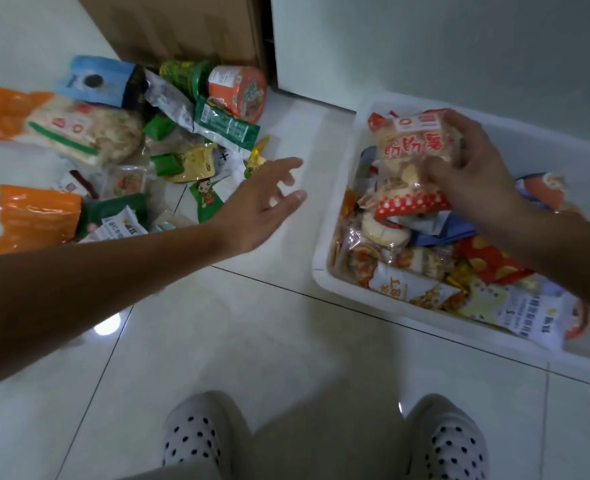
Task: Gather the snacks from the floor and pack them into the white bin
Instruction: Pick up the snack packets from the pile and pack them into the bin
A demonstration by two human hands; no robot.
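My forearms are bare down to my left hand [262, 209] and my right hand [473, 168]. A small dark mark [463, 143] sits on one right finger; I cannot tell what it is. My left slipper [196, 434] and right slipper [449, 438] are pale and round-toed, with small black dots. Light grey-beige cloth [182, 471] of my garment shows beside the left one

My polka-dot slippers [196, 434] are standing side by side on glossy pale tiles [252, 341] that are catching a glare; a brown cardboard box [182, 26] is sitting beside the wall [459, 46].
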